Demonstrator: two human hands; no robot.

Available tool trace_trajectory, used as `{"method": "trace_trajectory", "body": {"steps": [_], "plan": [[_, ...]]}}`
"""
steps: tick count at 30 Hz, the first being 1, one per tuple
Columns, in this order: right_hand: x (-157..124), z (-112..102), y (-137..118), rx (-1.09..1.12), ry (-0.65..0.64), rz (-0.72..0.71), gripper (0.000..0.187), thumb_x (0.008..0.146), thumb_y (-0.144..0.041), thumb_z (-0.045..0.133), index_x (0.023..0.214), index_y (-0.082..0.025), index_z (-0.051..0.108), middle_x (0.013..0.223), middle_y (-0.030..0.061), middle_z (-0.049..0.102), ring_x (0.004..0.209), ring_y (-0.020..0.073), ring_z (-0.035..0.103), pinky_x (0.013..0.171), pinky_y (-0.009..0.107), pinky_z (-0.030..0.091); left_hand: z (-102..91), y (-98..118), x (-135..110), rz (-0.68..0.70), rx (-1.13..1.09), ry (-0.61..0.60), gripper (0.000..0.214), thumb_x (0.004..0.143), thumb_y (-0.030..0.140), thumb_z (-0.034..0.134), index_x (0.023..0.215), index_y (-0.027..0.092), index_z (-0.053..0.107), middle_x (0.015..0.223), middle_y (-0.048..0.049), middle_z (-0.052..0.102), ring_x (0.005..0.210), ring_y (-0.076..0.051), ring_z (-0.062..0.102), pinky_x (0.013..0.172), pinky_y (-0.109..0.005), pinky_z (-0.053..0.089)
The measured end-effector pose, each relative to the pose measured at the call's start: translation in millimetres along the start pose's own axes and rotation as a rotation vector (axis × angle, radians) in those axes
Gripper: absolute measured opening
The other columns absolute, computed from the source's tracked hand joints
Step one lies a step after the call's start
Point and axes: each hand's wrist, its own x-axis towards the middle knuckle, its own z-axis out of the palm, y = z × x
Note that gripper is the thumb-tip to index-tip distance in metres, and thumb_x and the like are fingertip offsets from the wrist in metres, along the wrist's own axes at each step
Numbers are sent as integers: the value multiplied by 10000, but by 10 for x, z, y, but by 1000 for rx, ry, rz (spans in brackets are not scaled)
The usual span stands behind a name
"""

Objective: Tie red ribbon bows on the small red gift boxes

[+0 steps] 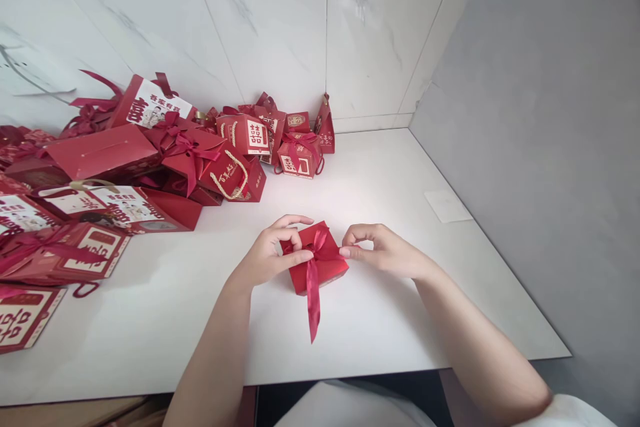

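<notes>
A small red gift box sits on the white table in front of me, with a dark red ribbon knotted on top and one tail hanging toward me. My left hand pinches a ribbon loop at the box's left top. On the right side, my right hand pinches the other end of the ribbon, fingers curled together.
A heap of red gift boxes and bags with ribbons and rope handles fills the table's left and back. More flat red boxes lie at the left edge. Marble wall behind, grey wall to the right.
</notes>
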Motion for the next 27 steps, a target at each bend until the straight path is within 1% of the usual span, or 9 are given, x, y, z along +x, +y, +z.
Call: {"method": "trace_trajectory", "body": {"steps": [4,6,10,12,14,16,18,20,27], "plan": [[-79,-113,23,9,-191,-75,268,878,-428,710,767,-205,611,980,26,638,878,170,595,843,318,463,6,-37,23,1,-32,28,432,871,412,683,613,177,427,1345,-82,585,1242,-269,565,1098,-441,396],[-92,-145,24,17,-203,-57,253,878,-441,711,807,-214,624,1130,48,632,1017,201,610,911,347,472,4,-52,31,3,-53,31,453,882,421,670,606,176,408,1323,-87,594,1242,-271,562,1081,-428,406],[34,-44,43,78,93,-83,249,962,-490,585,1099,-289,636,1400,62,531,1356,243,467,1128,459,362,18,-68,41,0,-117,-12,475,915,444,623,586,163,429,1341,-94,570,1138,-250,614,990,-384,460],[141,64,69,106,144,-125,290,1007,-496,499,1204,-326,626,1493,48,453,1450,225,364,1199,473,273,34,-82,49,13,-132,-26,479,912,452,627,578,155,454,1360,-95,556,1103,-241,624,956,-366,473],[223,162,93,147,62,-169,296,1019,-485,478,1187,-315,653,1503,51,446,1482,209,324,1218,453,255,54,-103,63,42,-146,-32,478,917,454,624,576,152,479,1350,-95,562,1107,-239,619,943,-353,477],[251,223,105,181,-1,-208,215,978,-447,584,1063,-276,683,1479,63,474,1485,212,325,1214,432,273,74,-129,79,71,-157,-28,486,928,456,608,570,148,495,1315,-96,582,1088,-228,619,934,-342,479],[232,242,106,192,10,-227,143,905,-382,707,905,-246,661,1467,63,490,1466,225,360,1204,426,285,92,-154,94,78,-157,-2,501,932,470,599,563,144,507,1266,-98,598,1022,-208,626,890,-327,488],[192,232,106,195,39,-220,183,872,-344,745,811,-231,616,1464,60,496,1433,236,410,1191,431,296,105,-173,105,79,-156,46,520,925,497,598,554,141,517,1208,-102,606,980,-198,621,848,-316,493],[129,131,131,212,17,-146,198,876,-374,733,939,-247,594,1462,75,495,1369,242,475,1144,447,348,130,-206,122,100,-192,50,512,934,531,567,613,141,651,1162,-113,591,967,-208,630,808,-314,505]]}}
